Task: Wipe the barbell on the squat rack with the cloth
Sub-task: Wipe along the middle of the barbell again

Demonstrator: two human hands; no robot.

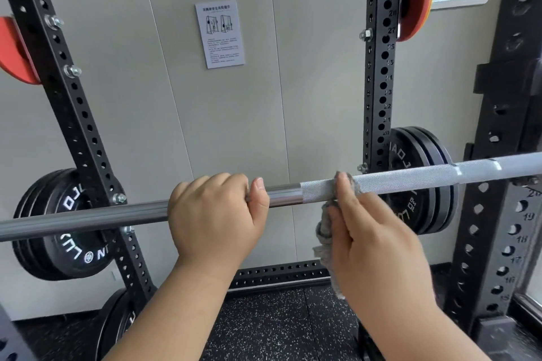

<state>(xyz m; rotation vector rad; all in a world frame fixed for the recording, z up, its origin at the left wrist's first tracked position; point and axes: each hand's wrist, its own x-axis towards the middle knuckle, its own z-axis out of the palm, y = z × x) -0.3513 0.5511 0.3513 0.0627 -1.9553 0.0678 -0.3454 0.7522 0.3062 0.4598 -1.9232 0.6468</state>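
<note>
so the long silver steel barbell (410, 179) is sitting across the black perforated-steel squat rack (381, 67), running from lower left up to the right edge of the view, with the smooth part on the left and the rough knurled part starting about mid-frame. left hand (215, 214) is wrapped over the smooth section just left of where the knurling begins, fingers curled over the top and the thumb tip showing on the right side, so it's properly clamped on the bar. right hand (378, 246) is just beside it on the knurled bit, the two hands close but not touching. its fingers look pretty much straight, laid flat on the crumpled grey cloth (322, 231) and pressing it against the bar; can't see the thumb at all. the cloth bunches over the bar at the fingertips and the rest hangs down under the palm. behind the bar there are round black weight plates (58, 226) stored on both sides of the rack, an orange-red disc (416, 3) up top by a chrome peg, a white printed notice (220, 34) on the grey panel wall, and black speckled rubber flooring (278, 322) underneath
</note>
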